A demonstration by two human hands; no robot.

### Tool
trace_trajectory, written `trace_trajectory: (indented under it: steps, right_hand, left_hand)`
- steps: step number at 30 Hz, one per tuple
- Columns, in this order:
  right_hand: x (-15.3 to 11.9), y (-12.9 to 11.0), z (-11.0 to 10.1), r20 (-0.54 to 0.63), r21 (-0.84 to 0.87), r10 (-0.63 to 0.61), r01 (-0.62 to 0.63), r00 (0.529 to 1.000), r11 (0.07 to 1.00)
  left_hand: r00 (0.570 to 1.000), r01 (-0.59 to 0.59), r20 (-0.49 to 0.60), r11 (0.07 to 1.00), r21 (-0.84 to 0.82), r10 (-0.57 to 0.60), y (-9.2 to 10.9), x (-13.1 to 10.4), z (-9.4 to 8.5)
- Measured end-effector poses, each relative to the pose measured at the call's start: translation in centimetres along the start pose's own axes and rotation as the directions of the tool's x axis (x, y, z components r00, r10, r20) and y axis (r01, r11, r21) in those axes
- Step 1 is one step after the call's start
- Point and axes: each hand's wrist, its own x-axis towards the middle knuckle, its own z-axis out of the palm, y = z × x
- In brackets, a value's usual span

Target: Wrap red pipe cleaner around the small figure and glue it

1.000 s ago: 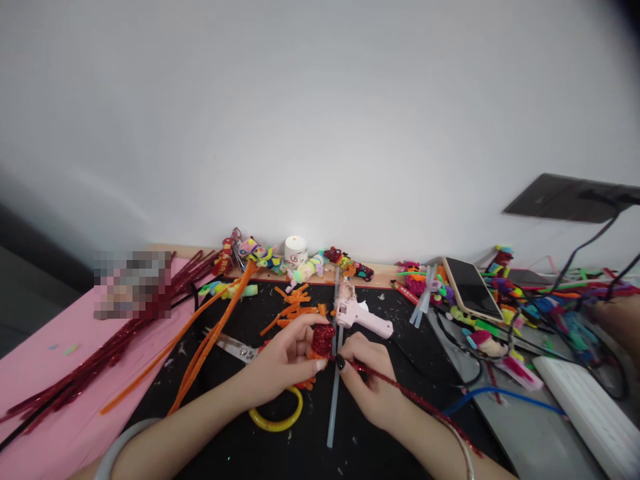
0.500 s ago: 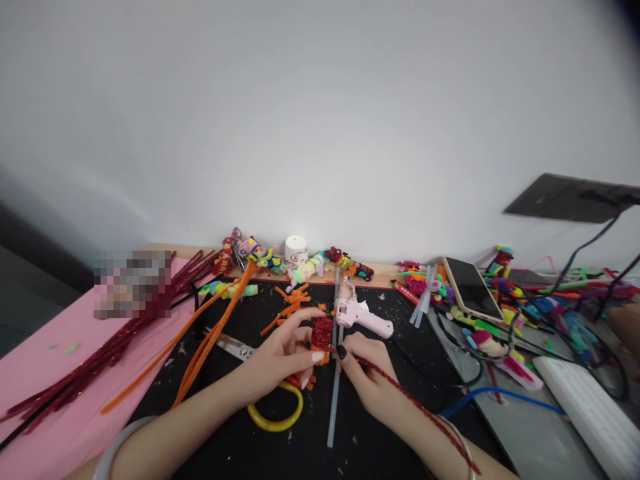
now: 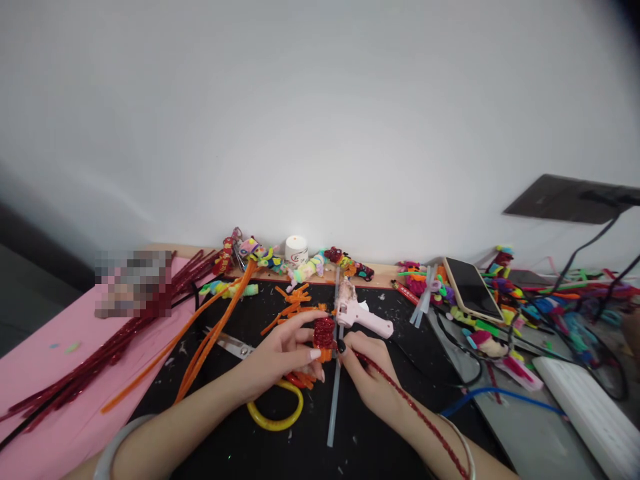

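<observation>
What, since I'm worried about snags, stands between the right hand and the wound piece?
Nothing visible: the right hand, pinching the red strand, is close beside the wound piece in the left hand. The pale glue stick seen in the gap lies lower, on the mat.

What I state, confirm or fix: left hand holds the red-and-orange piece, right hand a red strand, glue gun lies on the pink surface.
Wrong surface: the head view shows the glue gun on the black mat. The rest holds: red-and-orange piece in the left hand, red strand in the right hand.
</observation>
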Motion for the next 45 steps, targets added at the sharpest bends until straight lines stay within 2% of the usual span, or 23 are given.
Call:
trace_trajectory:
  steps: [4, 12, 15, 18, 21, 23, 25, 27, 29, 31, 34, 36, 38, 41, 45]
  right_hand:
    - [0.0, 0.2, 0.1, -0.009, 0.009, 0.002, -0.002, 1.0, 1.0]
    - [-0.1, 0.2, 0.0, 0.0, -0.013, 0.001, -0.001, 1.0, 1.0]
    - [0.0, 0.0, 0.0, 0.0, -0.045, -0.049, 0.049, 0.999, 0.998]
    - [0.0, -0.2, 0.0, 0.008, -0.095, -0.159, 0.159, 0.987, 0.983]
    - [-0.2, -0.4, 0.1, 0.056, -0.202, -0.26, 0.266, 0.964, 0.943]
    - [-0.4, -0.6, 0.4, 0.108, -0.27, -0.313, 0.331, 0.944, 0.904]
    - [-0.6, -0.8, 0.6, 0.131, -0.298, -0.361, 0.384, 0.923, 0.874]
    - [-0.6, -1.0, 0.6, 0.132, -0.29, -0.38, 0.402, 0.916, 0.868]
    - [-0.4, -1.0, 0.5, 0.135, -0.28, -0.341, 0.366, 0.93, 0.887]
    - [-0.1, -0.7, 0.1, 0.101, -0.282, -0.294, 0.31, 0.951, 0.908]
    - [0.6, 0.4, -0.7, -0.065, -0.36, -0.201, 0.165, 0.977, 0.918]
    - [1.0, 1.5, -1.1, -0.168, -0.491, -0.098, 0.002, 0.981, 0.871]
    - [1.4, 2.4, -1.4, -0.223, -0.599, 0.019, -0.152, 0.975, 0.786]
    - [1.8, 3.4, -1.6, -0.201, -0.665, 0.167, -0.26, 0.965, 0.7]
    - [2.1, 3.8, -1.9, -0.149, -0.644, 0.236, -0.275, 0.96, 0.714]
  left_hand:
    - [1.0, 0.01, -0.018, 1.0, 0.021, -0.01, 0.1, 0.0, 0.1]
    - [0.997, -0.04, -0.063, 0.992, 0.121, 0.047, 0.0, 0.1, 0.3]
    - [0.995, -0.079, -0.053, 0.982, 0.171, 0.089, -0.1, 0.2, 0.3]
    - [0.99, -0.11, -0.064, 0.963, 0.244, 0.129, -0.3, 0.2, 0.3]
    - [0.983, -0.114, -0.085, 0.905, 0.41, 0.163, -0.5, 0.0, 0.2]
    - [0.978, -0.108, -0.091, 0.825, 0.554, 0.189, -0.6, -0.2, 0.3]
    - [0.969, -0.123, -0.078, 0.734, 0.668, 0.234, -0.6, -0.4, 0.5]
    - [0.955, -0.153, -0.073, 0.686, 0.712, 0.289, -0.5, -0.4, 0.6]
    - [0.941, -0.174, -0.101, 0.72, 0.672, 0.322, -0.3, -0.3, 0.5]
    - [0.935, -0.189, -0.148, 0.808, 0.558, 0.321, -0.2, 0.0, 0.2]
    - [0.933, -0.22, -0.203, 0.916, 0.336, 0.298, 0.0, 0.5, -0.5]
    - [0.94, -0.199, -0.231, 0.955, 0.219, 0.249, 0.1, 0.8, -0.9]
    - [0.95, -0.166, -0.244, 0.978, 0.129, 0.194, 0.3, 0.8, -1.1]
    - [0.954, -0.135, -0.266, 0.99, 0.029, 0.137, 0.7, 0.7, -1.1]
    - [0.952, -0.128, -0.286, 0.991, -0.038, 0.112, 1.1, 0.6, -0.9]
